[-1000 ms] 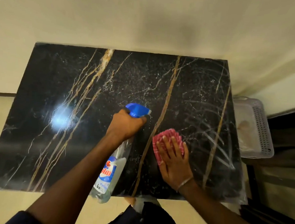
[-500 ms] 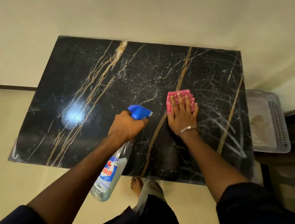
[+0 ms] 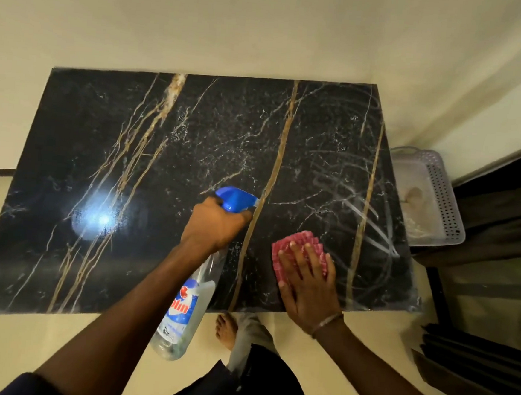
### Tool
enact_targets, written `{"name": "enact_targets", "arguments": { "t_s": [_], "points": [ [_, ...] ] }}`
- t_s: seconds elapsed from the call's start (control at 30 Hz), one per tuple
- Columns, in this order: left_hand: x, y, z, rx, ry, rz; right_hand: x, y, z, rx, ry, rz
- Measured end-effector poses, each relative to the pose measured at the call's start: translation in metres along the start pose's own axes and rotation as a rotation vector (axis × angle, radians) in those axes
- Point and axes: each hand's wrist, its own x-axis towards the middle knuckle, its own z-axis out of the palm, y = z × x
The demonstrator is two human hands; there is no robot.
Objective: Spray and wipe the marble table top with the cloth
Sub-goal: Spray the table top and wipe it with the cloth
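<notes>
The black marble table top (image 3: 137, 156) with gold and white veins fills the middle of the view. My left hand (image 3: 215, 223) grips a clear spray bottle (image 3: 186, 310) by its blue trigger head, nozzle pointing over the table's centre. My right hand (image 3: 307, 279) lies flat, fingers spread, pressing a pink checked cloth (image 3: 283, 249) onto the marble near the front right. Pale smear streaks show on the right part of the surface. Fine droplets speckle the middle.
A white perforated plastic basket (image 3: 440, 199) stands just off the table's right edge. The cream wall runs along the back. My bare foot (image 3: 227, 330) is on the cream floor below the front edge. Dark furniture sits at the far right.
My right hand slid the cloth back toward the front edge, after pushing it away from me half a second ago. The left hand with the bottle stayed over the table's centre.
</notes>
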Motion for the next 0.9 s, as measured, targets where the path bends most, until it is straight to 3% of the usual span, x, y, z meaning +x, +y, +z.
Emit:
{"name": "enact_targets", "arguments": {
  "t_s": [0.23, 0.33, 0.53, 0.63, 0.8, 0.9],
  "points": [
    [-0.005, -0.001, 0.004, 0.01, -0.01, 0.028, 0.113, 0.004, -0.024, 0.045, -0.007, 0.214],
    [-0.007, 0.0, 0.005, 0.012, -0.018, 0.039, 0.094, 0.001, -0.019, 0.014, 0.001, 0.166],
    [-0.011, -0.001, 0.003, -0.037, -0.024, 0.06, -0.032, -0.007, 0.006, 0.023, 0.045, 0.052],
    [-0.013, -0.002, 0.004, -0.04, -0.034, 0.067, -0.043, 0.002, 0.01, 0.003, 0.05, 0.032],
    [-0.014, -0.002, 0.007, -0.014, -0.022, 0.059, 0.008, 0.013, -0.007, -0.106, 0.043, 0.255],
    [-0.013, 0.001, 0.011, -0.01, -0.02, 0.063, 0.032, 0.021, -0.018, -0.032, 0.092, 0.329]
  ]
}}
